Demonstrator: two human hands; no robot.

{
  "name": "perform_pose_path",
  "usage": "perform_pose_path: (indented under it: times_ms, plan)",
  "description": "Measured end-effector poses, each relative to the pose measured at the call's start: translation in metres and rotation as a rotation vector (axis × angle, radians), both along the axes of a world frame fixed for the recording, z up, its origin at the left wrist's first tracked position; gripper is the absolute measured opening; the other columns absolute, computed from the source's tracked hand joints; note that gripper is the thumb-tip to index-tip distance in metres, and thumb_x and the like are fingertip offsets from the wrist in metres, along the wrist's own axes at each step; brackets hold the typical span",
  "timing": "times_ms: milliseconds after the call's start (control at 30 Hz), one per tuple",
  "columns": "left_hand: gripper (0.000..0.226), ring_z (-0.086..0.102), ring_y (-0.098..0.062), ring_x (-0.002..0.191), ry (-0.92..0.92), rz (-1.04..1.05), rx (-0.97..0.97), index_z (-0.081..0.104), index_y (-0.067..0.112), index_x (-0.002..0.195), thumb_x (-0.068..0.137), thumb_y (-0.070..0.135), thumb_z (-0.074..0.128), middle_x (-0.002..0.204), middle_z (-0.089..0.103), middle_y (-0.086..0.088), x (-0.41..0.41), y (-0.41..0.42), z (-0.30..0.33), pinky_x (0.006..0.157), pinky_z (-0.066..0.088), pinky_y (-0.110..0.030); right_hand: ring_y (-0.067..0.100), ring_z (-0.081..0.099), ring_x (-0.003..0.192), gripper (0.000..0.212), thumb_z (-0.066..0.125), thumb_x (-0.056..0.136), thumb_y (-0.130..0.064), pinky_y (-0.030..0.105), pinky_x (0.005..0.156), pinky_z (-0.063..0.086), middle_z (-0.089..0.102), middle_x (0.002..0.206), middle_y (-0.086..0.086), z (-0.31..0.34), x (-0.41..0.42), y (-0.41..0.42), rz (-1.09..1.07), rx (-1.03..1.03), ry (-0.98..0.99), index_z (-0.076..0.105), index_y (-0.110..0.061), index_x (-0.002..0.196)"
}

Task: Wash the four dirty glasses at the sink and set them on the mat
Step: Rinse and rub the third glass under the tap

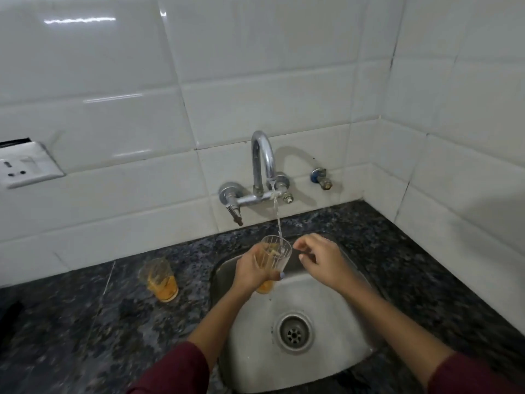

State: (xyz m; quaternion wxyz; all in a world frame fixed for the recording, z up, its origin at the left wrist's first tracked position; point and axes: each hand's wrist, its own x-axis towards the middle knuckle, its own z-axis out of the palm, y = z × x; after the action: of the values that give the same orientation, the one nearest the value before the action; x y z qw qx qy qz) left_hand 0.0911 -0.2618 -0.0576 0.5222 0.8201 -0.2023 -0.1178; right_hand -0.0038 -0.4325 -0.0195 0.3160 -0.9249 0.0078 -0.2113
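Note:
My left hand (252,270) grips a ribbed clear glass (277,251) with orange liquid at its bottom, held upright over the steel sink (335,314). A thin stream of water falls from the chrome tap (262,163) into the glass. Just right of the glass, my right hand (322,261) hovers with fingers loosely curled and holds nothing. A second dirty glass (160,280) with orange residue stands on the dark granite counter (71,322) to the left of the sink. No mat is in view.
White tiled walls meet in a corner at the right. A wall socket (25,164) sits at the far left. A small blue-capped valve (321,177) sticks out right of the tap. The drain (295,332) lies in the sink's middle.

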Motion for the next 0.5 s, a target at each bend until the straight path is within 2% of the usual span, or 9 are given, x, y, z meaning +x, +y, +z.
perform_pose_path:
  times_ms: [67, 133, 167, 200, 267, 367, 433, 500]
  plan:
    - [0.061, 0.062, -0.008, 0.084, -0.021, -0.040, 0.028, 0.061, 0.026, 0.104, 0.052, 0.012, 0.090, 0.091, 0.067, 0.009, 0.004, 0.000, 0.007, 0.068, 0.046, -0.009, 0.012, 0.052, 0.110, 0.035, 0.061, 0.081, -0.018, 0.026, 0.093, 0.038, 0.057, 0.118, -0.002, 0.009, 0.004, 0.006, 0.162, -0.186, 0.057, 0.056, -0.018, 0.115]
    - [0.060, 0.061, -0.006, 0.080, -0.043, -0.070, 0.064, 0.061, 0.027, 0.104, 0.053, 0.013, 0.089, 0.090, 0.066, 0.009, 0.009, 0.001, 0.012, 0.062, 0.044, -0.006, 0.014, 0.044, 0.123, 0.042, 0.058, 0.085, -0.025, 0.033, 0.103, 0.033, 0.052, 0.131, -0.001, 0.010, 0.015, 0.011, 0.271, -0.385, 0.196, 0.051, -0.019, 0.125]
    - [0.060, 0.061, -0.006, 0.080, -0.055, -0.082, 0.074, 0.062, 0.026, 0.105, 0.053, 0.013, 0.089, 0.090, 0.067, 0.009, 0.011, 0.003, 0.014, 0.062, 0.044, -0.005, 0.016, 0.047, 0.122, 0.037, 0.056, 0.087, -0.025, 0.037, 0.104, 0.036, 0.055, 0.129, 0.002, 0.009, 0.020, 0.014, 0.296, -0.418, 0.248, 0.053, -0.018, 0.123]
    - [0.063, 0.062, -0.007, 0.082, -0.061, -0.088, 0.086, 0.062, 0.025, 0.109, 0.053, 0.015, 0.090, 0.091, 0.068, 0.007, 0.015, 0.004, 0.015, 0.062, 0.044, -0.005, 0.019, 0.053, 0.114, 0.027, 0.056, 0.088, -0.022, 0.040, 0.098, 0.042, 0.061, 0.120, 0.004, 0.009, 0.025, 0.017, 0.300, -0.385, 0.271, 0.058, -0.017, 0.114]
    - [0.070, 0.062, -0.009, 0.091, -0.055, -0.081, 0.088, 0.059, 0.025, 0.117, 0.054, 0.020, 0.090, 0.099, 0.068, 0.006, 0.020, 0.009, 0.016, 0.070, 0.044, -0.009, 0.018, 0.062, 0.091, 0.011, 0.058, 0.086, -0.013, 0.035, 0.083, 0.051, 0.069, 0.096, 0.005, 0.011, 0.032, 0.024, 0.255, -0.165, 0.264, 0.065, -0.016, 0.093]
    - [0.073, 0.062, -0.012, 0.097, 0.060, 0.034, -0.111, 0.055, 0.023, 0.122, 0.057, 0.025, 0.090, 0.108, 0.066, 0.000, 0.022, 0.019, 0.007, 0.083, 0.050, -0.026, 0.007, 0.064, 0.075, 0.013, 0.060, 0.084, -0.005, 0.013, 0.068, 0.047, 0.073, 0.085, 0.004, 0.016, 0.040, 0.033, 0.062, 0.197, 0.161, 0.070, -0.013, 0.087]
    - [0.061, 0.065, -0.019, 0.093, 0.223, 0.162, -0.337, 0.057, 0.022, 0.116, 0.063, 0.025, 0.086, 0.112, 0.065, -0.010, 0.016, 0.022, -0.002, 0.080, 0.055, -0.039, -0.006, 0.060, 0.062, 0.012, 0.060, 0.086, -0.005, 0.005, 0.058, 0.042, 0.073, 0.083, 0.003, 0.014, 0.042, 0.041, -0.031, 0.412, 0.123, 0.070, -0.010, 0.090]
    - [0.047, 0.065, -0.023, 0.086, 0.417, 0.220, -0.592, 0.059, 0.018, 0.106, 0.066, 0.024, 0.082, 0.108, 0.064, -0.014, 0.008, 0.018, -0.005, 0.069, 0.056, -0.041, -0.009, 0.059, 0.056, 0.012, 0.057, 0.089, -0.008, 0.007, 0.054, 0.043, 0.071, 0.080, 0.000, 0.008, 0.042, 0.049, -0.077, 0.520, 0.094, 0.069, -0.010, 0.093]
